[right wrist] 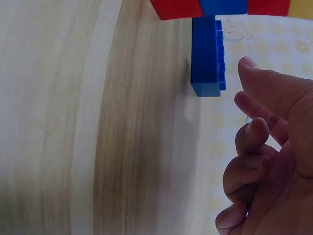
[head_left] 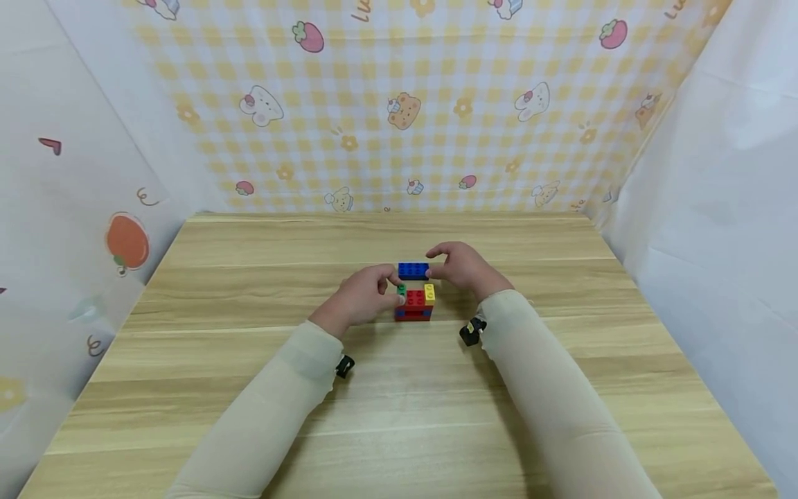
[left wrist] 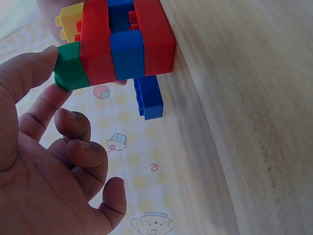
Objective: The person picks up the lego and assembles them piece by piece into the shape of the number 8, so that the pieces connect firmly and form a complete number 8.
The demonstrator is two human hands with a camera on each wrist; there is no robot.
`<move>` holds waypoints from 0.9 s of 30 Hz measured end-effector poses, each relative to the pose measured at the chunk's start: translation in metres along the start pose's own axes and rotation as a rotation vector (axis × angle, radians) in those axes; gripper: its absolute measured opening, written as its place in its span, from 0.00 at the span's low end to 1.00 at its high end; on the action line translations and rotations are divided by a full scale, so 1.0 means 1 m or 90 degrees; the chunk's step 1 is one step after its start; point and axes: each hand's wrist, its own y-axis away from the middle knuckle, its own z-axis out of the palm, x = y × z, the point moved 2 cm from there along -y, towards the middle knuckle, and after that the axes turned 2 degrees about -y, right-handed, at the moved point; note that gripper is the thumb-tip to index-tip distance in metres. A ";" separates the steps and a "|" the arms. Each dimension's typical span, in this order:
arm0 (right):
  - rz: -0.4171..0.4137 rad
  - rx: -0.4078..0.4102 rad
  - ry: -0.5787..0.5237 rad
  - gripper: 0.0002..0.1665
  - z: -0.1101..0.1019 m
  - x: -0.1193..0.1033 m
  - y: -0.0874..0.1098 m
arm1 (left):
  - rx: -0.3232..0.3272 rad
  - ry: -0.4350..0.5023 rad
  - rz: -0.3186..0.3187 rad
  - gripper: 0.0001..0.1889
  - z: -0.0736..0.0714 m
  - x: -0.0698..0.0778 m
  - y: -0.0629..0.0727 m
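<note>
A small stack of toy bricks stands mid-table: a red brick point(head_left: 414, 298) on top of blue ones, another red brick at the bottom. A yellow brick point(head_left: 429, 294) sits on its right end and a green brick point(left wrist: 72, 66) on its left end. My left hand point(head_left: 368, 294) pinches the green brick between thumb and index finger, the other fingers curled loosely. Behind the stack, a blue brick point(head_left: 413, 271) lies studs up on the table. Close to its right end hovers my right hand point(head_left: 464, 267), thumb and fingers apart with nothing between them in the right wrist view point(right wrist: 274, 132).
The wooden table point(head_left: 399, 430) extends around the bricks. A checked curtain point(head_left: 374, 138) hangs at its back edge, and white cloths flank both sides. Black wrist cameras point(head_left: 472, 331) are strapped below both cuffs.
</note>
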 end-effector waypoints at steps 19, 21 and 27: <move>0.023 -0.020 -0.014 0.23 0.010 -0.003 -0.010 | -0.004 0.010 -0.002 0.12 0.001 -0.003 0.000; 0.023 -0.021 -0.011 0.23 0.011 -0.003 -0.010 | -0.002 0.009 -0.002 0.12 0.002 -0.003 0.000; 0.021 -0.018 0.010 0.22 0.013 -0.004 -0.011 | 0.001 0.010 -0.002 0.12 0.002 -0.003 0.001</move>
